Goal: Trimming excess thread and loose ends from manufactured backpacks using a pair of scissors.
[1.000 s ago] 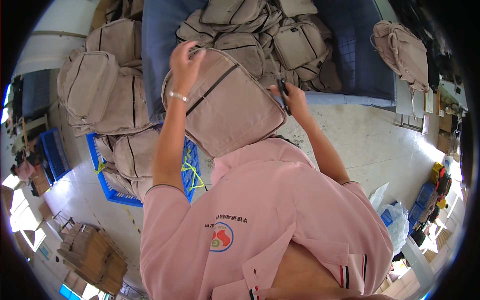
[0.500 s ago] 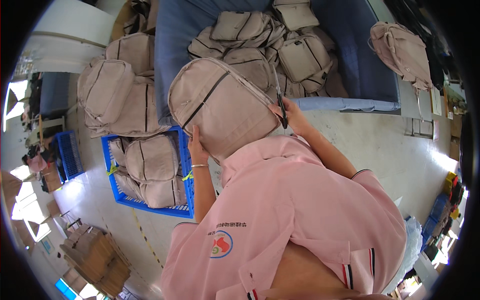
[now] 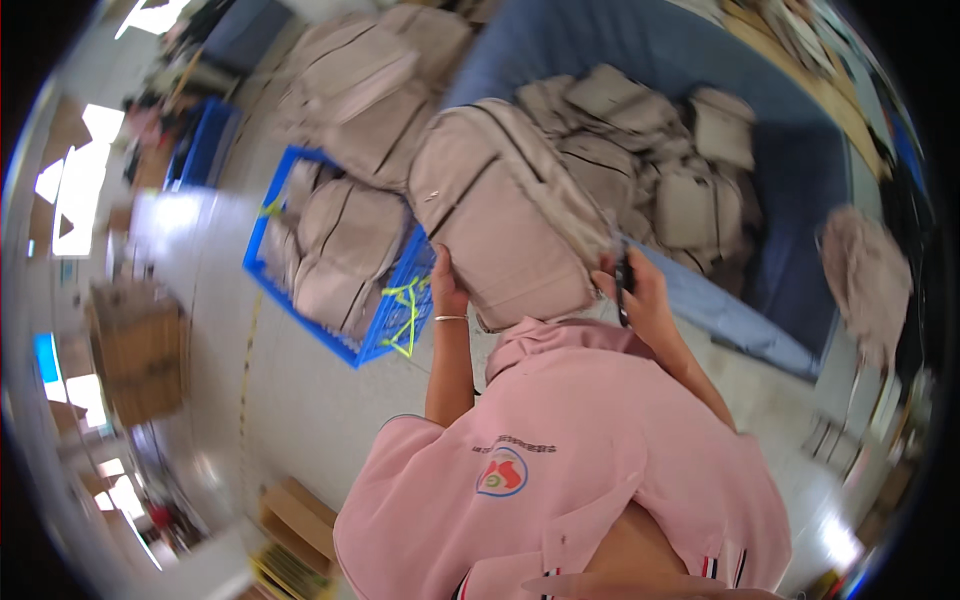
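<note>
A beige backpack (image 3: 515, 225) with dark zippers is held up in front of my body, tilted, its lower end near my shirt. My left hand (image 3: 448, 285) grips its lower left edge, thumb over the front panel. At the bag's right edge, my right hand (image 3: 640, 290) is closed around black-handled scissors (image 3: 623, 287), its fingertips touching the bag's side. The scissors' blades are blurred and hard to make out against the fabric behind.
A blue-walled bin (image 3: 800, 200) beyond the bag holds several similar backpacks. On the left, a blue plastic crate (image 3: 357, 352) with yellow-green ties contains more, and a backpack pile (image 3: 360, 90) lies behind it. Another bag (image 3: 865, 270) hangs at far right. Cardboard boxes (image 3: 137, 350) stand at far left.
My view has swung, so bin and crate appear turned and shifted right. The backpack is tilted differently, its front panel turned more toward me. Both hands keep hold; the scissors stay in my right hand.
</note>
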